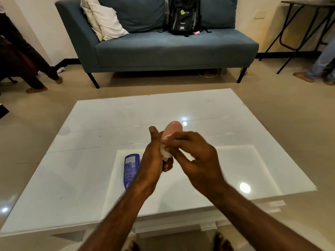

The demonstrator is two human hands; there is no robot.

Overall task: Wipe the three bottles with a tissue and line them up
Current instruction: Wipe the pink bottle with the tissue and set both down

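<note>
My left hand (154, 158) grips a pink bottle (172, 130) above the white table (90, 160), its rounded end pointing away from me. My right hand (195, 156) presses a crumpled white tissue (165, 153) against the bottle's side. A blue bottle (130, 170) lies on its side on the table, just left of my left wrist. The lower part of the pink bottle is hidden by my fingers. I see no third bottle.
A blue-grey sofa (163, 46) with cushions and a black backpack (184, 15) stands beyond the table. People's legs show at the far left (27, 69) and far right (322, 64). A folding table (308, 24) stands at the back right.
</note>
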